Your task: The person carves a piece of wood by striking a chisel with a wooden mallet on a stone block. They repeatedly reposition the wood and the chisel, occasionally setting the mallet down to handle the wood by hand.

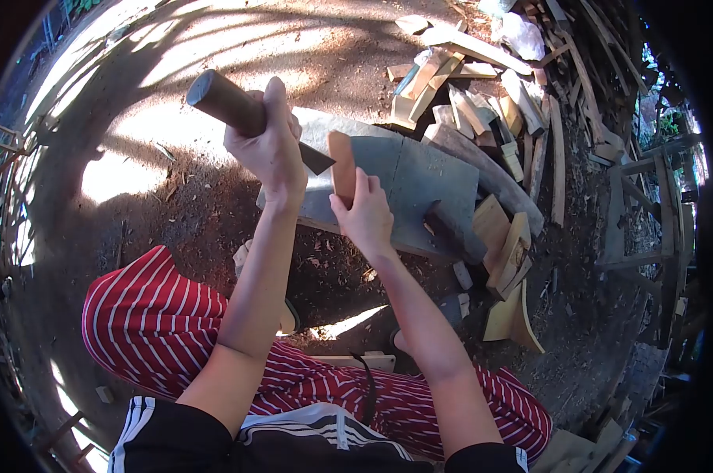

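Observation:
My left hand (270, 146) is closed around the thick, dark round handle (234, 106) of a bladed tool. Its short flat blade (317, 160) comes out below the fist and points at a piece of wood (342, 167). That reddish-brown piece with a rounded top stands upright in the fingers of my right hand (366, 217). The blade's slanted end is right beside the wood's left edge. Both hands are over a low grey work surface (435, 177). Near its front right edge lies a dark curved object (451, 231).
Wood offcuts (431, 83) pile up behind the work surface, with a brush (512, 162) among them. More blocks (510, 256) lie to the right, and a curved wood piece (518, 319) is on the dirt ground. A wooden frame (640, 213) stands far right.

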### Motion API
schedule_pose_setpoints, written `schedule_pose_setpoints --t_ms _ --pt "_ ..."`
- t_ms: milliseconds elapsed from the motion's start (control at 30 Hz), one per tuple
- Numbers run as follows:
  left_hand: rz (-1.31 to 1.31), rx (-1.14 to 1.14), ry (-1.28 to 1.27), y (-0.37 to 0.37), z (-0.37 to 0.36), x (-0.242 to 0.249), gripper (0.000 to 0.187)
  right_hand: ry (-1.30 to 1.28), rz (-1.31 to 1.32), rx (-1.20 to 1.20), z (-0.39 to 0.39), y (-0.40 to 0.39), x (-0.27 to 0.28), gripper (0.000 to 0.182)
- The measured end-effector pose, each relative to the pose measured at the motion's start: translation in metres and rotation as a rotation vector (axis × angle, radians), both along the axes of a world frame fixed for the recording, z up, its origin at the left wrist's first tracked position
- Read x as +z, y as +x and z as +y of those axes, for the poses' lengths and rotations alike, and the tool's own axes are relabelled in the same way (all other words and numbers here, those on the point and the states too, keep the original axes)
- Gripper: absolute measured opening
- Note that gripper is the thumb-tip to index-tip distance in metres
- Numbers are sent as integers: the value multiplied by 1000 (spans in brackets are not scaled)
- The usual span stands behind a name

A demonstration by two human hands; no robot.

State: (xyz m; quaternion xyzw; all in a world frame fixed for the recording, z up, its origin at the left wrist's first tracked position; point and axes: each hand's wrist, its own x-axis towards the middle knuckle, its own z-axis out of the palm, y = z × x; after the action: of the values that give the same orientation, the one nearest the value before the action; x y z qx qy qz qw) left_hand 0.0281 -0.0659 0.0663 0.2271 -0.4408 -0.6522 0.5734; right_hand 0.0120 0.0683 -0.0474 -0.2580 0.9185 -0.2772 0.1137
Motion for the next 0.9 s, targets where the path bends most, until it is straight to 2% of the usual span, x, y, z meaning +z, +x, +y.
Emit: schedule_pose_setpoints --t_ms 67,133,200,267,333,367,433,467,533,567,700,767,900 --pt "24 11 -19 0 -4 -1 29 50 217 46 -3 4 -7 64" --pt "27 22 -14 1 -6 1 29 73 241 61 2 0 -6 61" --pt "27 52 -5 4 -11 0 29 138 160 123 8 -12 2 60" --pt "22 83 -13 4 -16 -2 29 116 128 148 20 -32 7 54" --pt "50 128 -8 5 -18 -4 28 -123 166 328 32 -56 11 48" --pt "80 171 -9 5 -20 -5 27 -115 180 365 34 -65 15 48" --pt "106 220 -18 3 -23 -7 26 -112 504 401 38 -72 16 52" --pt "112 222 -34 2 -24 -8 26 -115 511 422 40 -74 16 52" --pt "69 253 -29 1 -27 -10 25 72 651 501 51 -76 12 56" --pt "73 257 -38 1 -28 -10 25 98 420 541 57 -73 12 56" --pt "64 260 -62 2 -33 -21 25 139 450 591 73 -61 12 53" --pt "73 262 -77 0 -35 -25 26 78 378 474 67 -58 7 54" --pt "64 259 -110 1 -35 -24 25 122 412 390 47 -55 7 52"
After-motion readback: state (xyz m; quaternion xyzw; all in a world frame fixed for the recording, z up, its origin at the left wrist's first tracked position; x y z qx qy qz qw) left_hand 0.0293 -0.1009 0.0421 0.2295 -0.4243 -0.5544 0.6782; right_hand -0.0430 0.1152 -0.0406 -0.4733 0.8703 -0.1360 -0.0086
